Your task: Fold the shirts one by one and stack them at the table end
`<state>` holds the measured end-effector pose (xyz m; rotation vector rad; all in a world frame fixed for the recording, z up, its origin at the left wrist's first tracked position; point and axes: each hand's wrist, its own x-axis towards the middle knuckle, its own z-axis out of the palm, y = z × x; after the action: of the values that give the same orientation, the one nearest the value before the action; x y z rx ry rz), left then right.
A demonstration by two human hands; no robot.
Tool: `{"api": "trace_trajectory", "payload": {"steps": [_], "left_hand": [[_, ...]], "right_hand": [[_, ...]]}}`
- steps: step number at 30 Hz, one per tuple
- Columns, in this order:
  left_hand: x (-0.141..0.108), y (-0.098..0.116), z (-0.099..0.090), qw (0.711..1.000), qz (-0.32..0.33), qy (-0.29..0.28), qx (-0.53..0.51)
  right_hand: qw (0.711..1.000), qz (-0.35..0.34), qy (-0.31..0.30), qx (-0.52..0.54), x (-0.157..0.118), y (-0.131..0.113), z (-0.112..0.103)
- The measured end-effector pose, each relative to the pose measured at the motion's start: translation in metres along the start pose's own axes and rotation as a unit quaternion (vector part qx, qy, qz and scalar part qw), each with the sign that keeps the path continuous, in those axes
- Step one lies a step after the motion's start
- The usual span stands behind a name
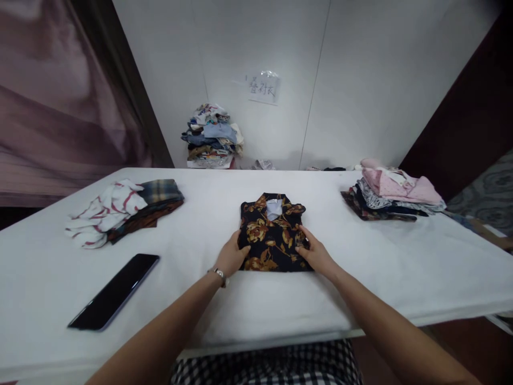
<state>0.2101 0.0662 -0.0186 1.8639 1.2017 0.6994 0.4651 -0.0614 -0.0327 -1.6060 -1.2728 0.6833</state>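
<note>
A black shirt (276, 238) with a gold and brown floral print lies folded into a neat rectangle, its collar pointing away from me. Inside the collar a pale lining and a small label show. My left hand (232, 252) grips the shirt's left edge, thumb on top, the other fingers mostly hidden at the side. On the opposite edge, my right hand (315, 252) holds the cloth the same way, its thumb lying on the print and its fingers along the side. The shirt rests on the white table (276, 305).
To the left lie a crumpled white-and-red garment (116, 208) and a plaid one (160, 191), with a dark tablet (116, 291) nearer me. A folded clothes pile (395, 195) topped with pink sits at right. Beyond the far edge rises a clothes stack (212, 136).
</note>
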Motion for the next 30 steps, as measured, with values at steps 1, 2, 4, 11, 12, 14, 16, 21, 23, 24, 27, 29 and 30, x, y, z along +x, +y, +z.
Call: {"api": "trace_trajectory", "payload": {"steps": [1,2,4,11,12,14,16,21,23,24,27,29,30], "left_hand": [[-0.006,0.002,0.001,1.000,0.002,0.003,0.002],[-0.012,0.003,0.001,1.000,0.001,0.000,-0.002],[-0.021,0.004,-0.003,0.999,-0.007,-0.028,-0.020],[0.007,0.004,-0.029,0.991,-0.051,-0.004,0.123],[0.018,0.006,-0.030,0.988,-0.058,0.004,0.145],[0.038,0.009,-0.029,0.984,-0.068,-0.013,0.162],[0.054,0.013,-0.024,0.986,-0.069,-0.041,0.149],[0.073,0.017,-0.013,0.988,-0.100,-0.044,0.113],[0.076,0.017,-0.011,0.988,-0.106,-0.033,0.108],[0.076,0.017,-0.010,0.989,-0.106,-0.032,0.103],[0.076,0.019,-0.010,0.990,-0.112,-0.043,0.080],[0.075,0.019,-0.012,0.990,-0.121,-0.041,0.066],[0.073,0.017,-0.014,0.990,-0.126,-0.035,0.062]], "right_hand": [[1.000,-0.003,-0.003,-0.003,-0.003,0.000,0.001],[1.000,-0.001,-0.008,-0.002,-0.005,0.000,0.002],[1.000,-0.002,-0.027,0.000,-0.011,0.001,0.001],[0.991,0.068,0.019,-0.112,0.016,0.002,-0.021],[0.988,0.097,0.022,-0.117,0.027,0.002,-0.024],[0.987,0.126,0.014,-0.096,0.047,-0.001,-0.027],[0.992,0.110,0.000,-0.052,0.062,-0.005,-0.026],[0.992,0.122,0.001,0.032,0.076,-0.012,-0.021],[0.990,0.138,0.011,0.033,0.078,-0.013,-0.020],[0.990,0.137,0.011,0.041,0.078,-0.013,-0.019],[0.989,0.117,-0.018,0.093,0.077,-0.015,-0.017],[0.988,0.111,-0.032,0.101,0.072,-0.017,-0.017],[0.988,0.119,-0.029,0.089,0.068,-0.018,-0.018]]}}
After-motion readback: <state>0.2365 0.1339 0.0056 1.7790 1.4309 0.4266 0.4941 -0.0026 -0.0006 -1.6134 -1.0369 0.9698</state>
